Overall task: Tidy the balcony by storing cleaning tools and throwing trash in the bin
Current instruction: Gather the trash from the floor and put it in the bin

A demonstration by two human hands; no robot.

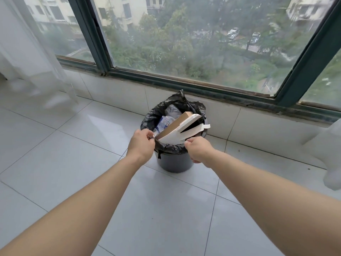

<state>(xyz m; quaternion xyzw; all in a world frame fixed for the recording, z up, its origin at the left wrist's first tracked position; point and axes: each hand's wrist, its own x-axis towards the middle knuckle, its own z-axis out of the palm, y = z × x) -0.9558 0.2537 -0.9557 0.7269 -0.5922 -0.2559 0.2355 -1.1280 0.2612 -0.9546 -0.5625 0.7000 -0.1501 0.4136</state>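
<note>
**Hands at the bin bag**

The round grey plastic bin (174, 163) is standing on white floor tiles (73, 163) below the window (184, 43). The left hand (142, 143) and the right hand (198, 150) are clamping curled fingers on its black plastic liner bag (177, 102).

A round dark grey plastic bin (174, 163), lined with a crinkled black plastic bag (186, 103), is standing upright on the floor. A flattened brown-and-white cardboard box (175, 133) is sticking out of it, slanting from 7 toward 2 o'clock. Crumpled clear plastic bottles (171, 109) are lying inside at 11 o'clock.
</note>
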